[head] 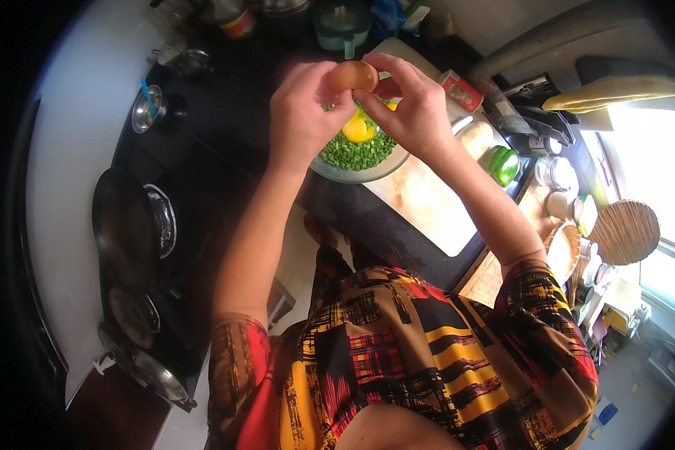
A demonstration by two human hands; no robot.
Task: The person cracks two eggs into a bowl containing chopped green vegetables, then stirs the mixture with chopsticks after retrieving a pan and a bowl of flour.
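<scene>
Between my left hand (309, 107) and my right hand (413, 104), a brown egg (353, 76) is held by the fingertips of both. Whether its shell is cracked cannot be told for sure. Directly below it stands a glass bowl (351, 175) filled with chopped green leaves or stalks (355, 153). Raw egg yolk (358, 129) lies on top of the greens. My fingers hide the far side of the bowl.
A white cutting board (427, 202) lies right of the bowl, with a green bell pepper (503, 166) beyond it. A red can (460, 91) stands behind. Jars (554, 171) line the window side. Dark pans (126, 225) and a steel bowl (146, 108) are at the left.
</scene>
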